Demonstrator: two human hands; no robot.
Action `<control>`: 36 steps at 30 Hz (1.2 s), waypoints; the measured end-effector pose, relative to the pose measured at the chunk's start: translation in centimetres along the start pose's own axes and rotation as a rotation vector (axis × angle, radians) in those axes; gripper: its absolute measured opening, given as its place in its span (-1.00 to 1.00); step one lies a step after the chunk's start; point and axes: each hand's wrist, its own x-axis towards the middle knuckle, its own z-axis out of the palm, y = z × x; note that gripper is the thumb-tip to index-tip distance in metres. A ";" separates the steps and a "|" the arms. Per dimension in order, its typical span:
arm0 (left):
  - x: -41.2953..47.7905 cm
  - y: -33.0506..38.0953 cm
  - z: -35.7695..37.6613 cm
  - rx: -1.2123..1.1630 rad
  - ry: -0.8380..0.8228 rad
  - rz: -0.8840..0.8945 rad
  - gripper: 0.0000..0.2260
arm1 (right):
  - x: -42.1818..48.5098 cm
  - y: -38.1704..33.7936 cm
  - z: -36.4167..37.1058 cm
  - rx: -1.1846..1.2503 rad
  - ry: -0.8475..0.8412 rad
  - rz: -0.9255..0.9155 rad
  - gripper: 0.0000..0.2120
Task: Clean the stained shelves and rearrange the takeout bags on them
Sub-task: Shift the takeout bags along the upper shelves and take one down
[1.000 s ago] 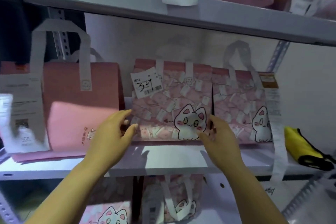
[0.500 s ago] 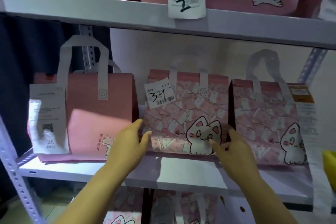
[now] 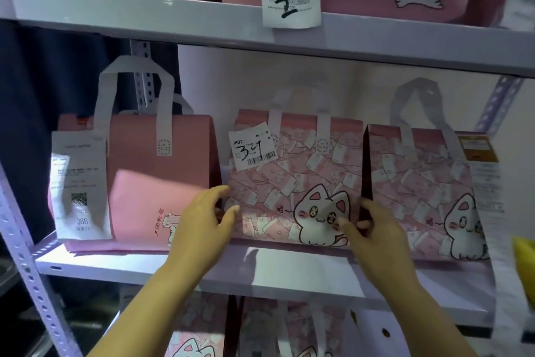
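Three pink takeout bags stand on the middle shelf point(image 3: 275, 275). The middle bag point(image 3: 292, 180) has a white cat print and a receipt marked 34. My left hand point(image 3: 202, 220) grips its lower left edge, and my right hand point(image 3: 373, 229) grips its lower right edge, fingers wrapped around the side. A plain pink bag point(image 3: 150, 180) with a long receipt stands to the left. Another cat-print bag point(image 3: 425, 191) stands to the right, touching the middle one.
The upper shelf point(image 3: 173, 15) carries more pink bags and a hanging label marked 2. More cat-print bags point(image 3: 260, 327) fill the shelf below. A yellow object point(image 3: 525, 258) shows at the right edge. Perforated metal uprights point(image 3: 31, 284) frame the rack.
The view has shifted up and left, moving closer to the shelf. Both hands stay on the middle bag's lower corners, with the right fingers now curled further around its side.
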 end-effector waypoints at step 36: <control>-5.6 13.3 15.4 -0.162 -0.178 0.077 -0.67 | -0.2 13.2 -18.9 -0.259 0.163 0.127 -0.51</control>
